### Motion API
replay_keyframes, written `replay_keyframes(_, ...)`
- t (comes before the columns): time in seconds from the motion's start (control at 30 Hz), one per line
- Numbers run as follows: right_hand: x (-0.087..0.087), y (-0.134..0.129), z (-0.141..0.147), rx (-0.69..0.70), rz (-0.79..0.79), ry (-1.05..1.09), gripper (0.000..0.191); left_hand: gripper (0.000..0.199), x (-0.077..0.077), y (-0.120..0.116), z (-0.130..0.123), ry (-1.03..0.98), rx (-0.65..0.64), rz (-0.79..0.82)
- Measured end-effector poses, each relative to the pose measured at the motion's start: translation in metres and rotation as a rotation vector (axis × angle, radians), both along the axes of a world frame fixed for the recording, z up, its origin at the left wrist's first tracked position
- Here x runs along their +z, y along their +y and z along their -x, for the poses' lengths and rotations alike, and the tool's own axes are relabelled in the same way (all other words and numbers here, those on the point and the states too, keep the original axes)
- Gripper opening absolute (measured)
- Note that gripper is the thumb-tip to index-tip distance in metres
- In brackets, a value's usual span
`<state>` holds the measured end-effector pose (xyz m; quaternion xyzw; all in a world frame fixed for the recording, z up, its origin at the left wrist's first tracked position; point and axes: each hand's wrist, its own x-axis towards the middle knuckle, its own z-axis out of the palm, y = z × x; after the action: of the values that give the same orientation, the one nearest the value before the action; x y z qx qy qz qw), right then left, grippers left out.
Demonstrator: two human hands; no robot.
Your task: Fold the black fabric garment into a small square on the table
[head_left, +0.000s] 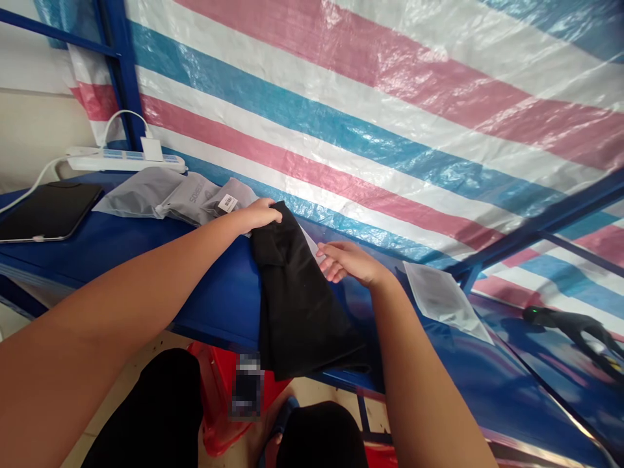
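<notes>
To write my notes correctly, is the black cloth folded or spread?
Folded: the black cloth is doubled over near the left hand, layers showing at its bottom.

Blue bench [214, 292]: black tablet [43, 211] left end, power strip [88, 160] back-left corner, grey bags [188, 198] along back edge, black garment [302, 305] mid-bench overhanging front edge, flat translucent bag [441, 299] farther right near back edge.

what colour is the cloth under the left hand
The cloth by the left hand is plain black, shown in the head view.
</notes>
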<state>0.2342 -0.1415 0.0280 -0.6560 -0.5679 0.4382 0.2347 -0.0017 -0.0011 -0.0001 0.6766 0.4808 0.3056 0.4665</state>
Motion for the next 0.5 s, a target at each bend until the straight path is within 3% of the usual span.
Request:
replay_keyframes(0.27, -0.019, 0.014, 0.002, -0.094, -0.062, 0.164, 0.03, 0.044, 0.001, -0.005, -0.008, -0.172, -0.053, -0.252)
replay_keyframes(0.5, -0.029, 0.025, -0.02, -0.304, -0.12, 0.15, 0.026, 0.043, 0.002, -0.011, -0.01, -0.246, -0.088, -0.244)
